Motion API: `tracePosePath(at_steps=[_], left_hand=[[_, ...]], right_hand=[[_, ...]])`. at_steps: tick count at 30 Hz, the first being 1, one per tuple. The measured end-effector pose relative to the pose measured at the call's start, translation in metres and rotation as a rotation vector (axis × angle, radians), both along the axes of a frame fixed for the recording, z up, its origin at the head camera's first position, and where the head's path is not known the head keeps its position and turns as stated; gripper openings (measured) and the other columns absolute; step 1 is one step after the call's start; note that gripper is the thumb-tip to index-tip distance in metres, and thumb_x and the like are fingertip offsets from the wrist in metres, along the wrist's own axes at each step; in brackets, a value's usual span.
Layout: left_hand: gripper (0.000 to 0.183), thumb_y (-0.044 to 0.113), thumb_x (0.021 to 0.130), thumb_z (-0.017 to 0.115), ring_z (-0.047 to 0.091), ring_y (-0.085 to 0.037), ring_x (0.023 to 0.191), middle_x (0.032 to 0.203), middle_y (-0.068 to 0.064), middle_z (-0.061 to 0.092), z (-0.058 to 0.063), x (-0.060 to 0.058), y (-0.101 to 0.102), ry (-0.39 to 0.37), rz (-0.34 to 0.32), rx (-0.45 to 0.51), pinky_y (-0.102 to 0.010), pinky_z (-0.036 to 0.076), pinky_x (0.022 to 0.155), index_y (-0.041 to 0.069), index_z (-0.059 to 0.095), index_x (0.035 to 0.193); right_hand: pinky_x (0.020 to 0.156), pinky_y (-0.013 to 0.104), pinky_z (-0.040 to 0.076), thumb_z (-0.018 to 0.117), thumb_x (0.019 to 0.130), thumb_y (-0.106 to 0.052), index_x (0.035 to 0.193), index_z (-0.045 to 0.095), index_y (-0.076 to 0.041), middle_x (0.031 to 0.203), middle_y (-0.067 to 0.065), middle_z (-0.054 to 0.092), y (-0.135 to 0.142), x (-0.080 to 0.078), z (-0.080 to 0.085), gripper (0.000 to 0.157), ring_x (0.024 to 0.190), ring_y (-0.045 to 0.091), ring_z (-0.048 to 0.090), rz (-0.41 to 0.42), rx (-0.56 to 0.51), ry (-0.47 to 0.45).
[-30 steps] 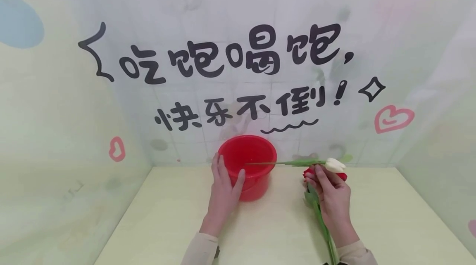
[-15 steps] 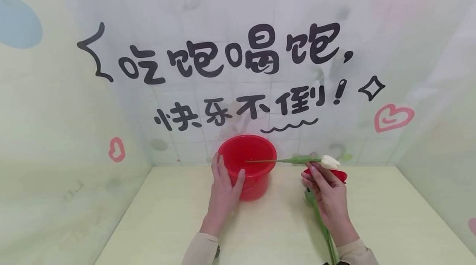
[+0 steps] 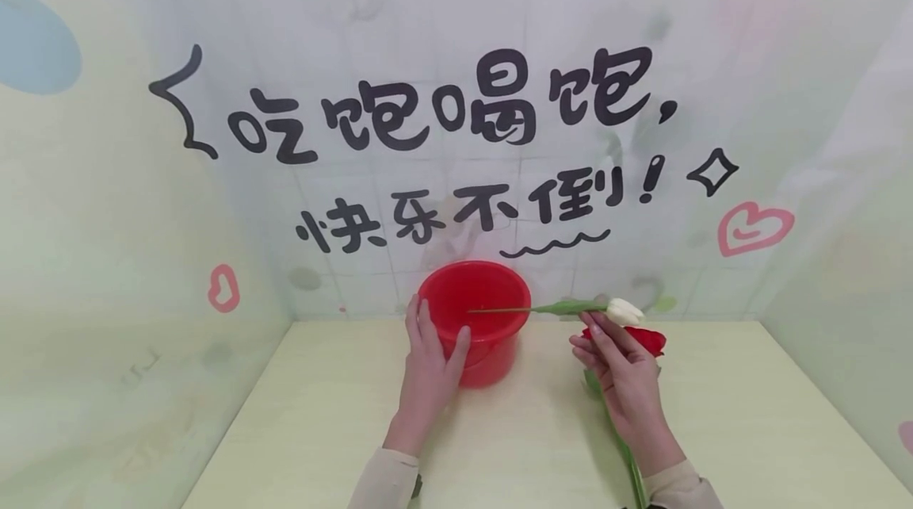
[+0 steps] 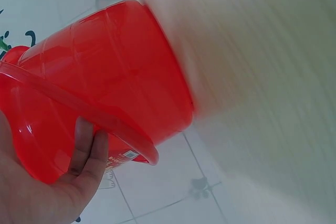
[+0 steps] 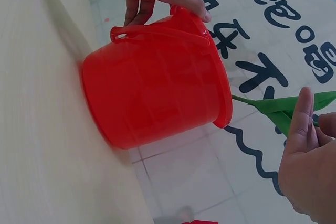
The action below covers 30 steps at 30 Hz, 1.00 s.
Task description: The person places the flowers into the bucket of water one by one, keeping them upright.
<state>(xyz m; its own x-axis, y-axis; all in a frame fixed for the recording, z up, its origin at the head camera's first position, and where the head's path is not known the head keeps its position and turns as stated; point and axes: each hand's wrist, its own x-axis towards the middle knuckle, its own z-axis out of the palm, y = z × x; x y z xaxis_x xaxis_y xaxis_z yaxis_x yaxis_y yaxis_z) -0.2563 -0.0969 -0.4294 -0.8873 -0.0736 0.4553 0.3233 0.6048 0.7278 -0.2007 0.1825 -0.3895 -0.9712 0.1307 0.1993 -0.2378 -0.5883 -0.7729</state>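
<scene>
A red bucket (image 3: 488, 366) stands upright on the table near the back wall. My left hand (image 3: 426, 370) grips its left side, fingers on the outer wall and thumb at the front rim; the bucket's handle (image 4: 73, 100) hangs by the fingers. With thumb and fingers, my right hand (image 3: 629, 386) pinches a white tulip (image 3: 624, 311) just below its bloom. The tulip lies level, its bare stem end reaching over the bucket's mouth, and green leaves (image 5: 286, 109) show between bucket and hand. Beneath the right hand, a red flower (image 3: 649, 341) lies on the table, partly hidden.
The red flower's green stem (image 3: 631, 468) runs toward the front edge beside the right forearm. A pale wood-look table (image 3: 307, 414) is enclosed by a printed back wall (image 3: 399, 9) and side walls, with black lettering behind the bucket.
My right hand and the white tulip have shifted a little to the left, toward the bucket. The left hand and the bucket stay in place.
</scene>
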Motion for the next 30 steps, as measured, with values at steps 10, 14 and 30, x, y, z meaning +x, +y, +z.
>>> tracePosePath(at_steps=[10,14,30], left_hand=[[0.112,0.046,0.089,0.083,0.05,-0.022,0.136,0.165,0.005,0.029,-0.0051,-0.0002,0.003,-0.035,-0.006,0.0,-0.042,0.062,0.093,0.023,0.009,0.17],[0.112,0.049,0.09,0.081,0.052,-0.023,0.135,0.165,0.004,0.029,-0.0058,-0.0006,0.0038,-0.038,-0.008,-0.014,-0.042,0.062,0.092,0.022,0.008,0.17],[0.112,0.05,0.089,0.082,0.052,-0.028,0.136,0.167,-0.001,0.029,-0.0015,-0.0015,0.002,-0.043,0.003,0.011,-0.044,0.062,0.092,0.022,0.008,0.169]], right_hand=[[0.089,0.033,0.062,0.054,0.11,-0.005,0.136,0.072,-0.016,0.134,0.001,0.072,-0.0015,0.0021,-0.0083,0.033,0.099,0.02,0.078,0.059,0.066,0.034],[0.09,0.033,0.061,0.053,0.111,-0.008,0.142,0.067,-0.016,0.138,-0.001,0.07,-0.0015,0.0027,-0.0095,0.035,0.101,0.019,0.078,0.066,0.089,0.023],[0.094,0.036,0.061,0.047,0.114,-0.018,0.163,0.042,-0.012,0.154,-0.007,0.057,-0.0023,-0.002,-0.0083,0.049,0.11,0.019,0.075,0.161,0.186,0.054]])
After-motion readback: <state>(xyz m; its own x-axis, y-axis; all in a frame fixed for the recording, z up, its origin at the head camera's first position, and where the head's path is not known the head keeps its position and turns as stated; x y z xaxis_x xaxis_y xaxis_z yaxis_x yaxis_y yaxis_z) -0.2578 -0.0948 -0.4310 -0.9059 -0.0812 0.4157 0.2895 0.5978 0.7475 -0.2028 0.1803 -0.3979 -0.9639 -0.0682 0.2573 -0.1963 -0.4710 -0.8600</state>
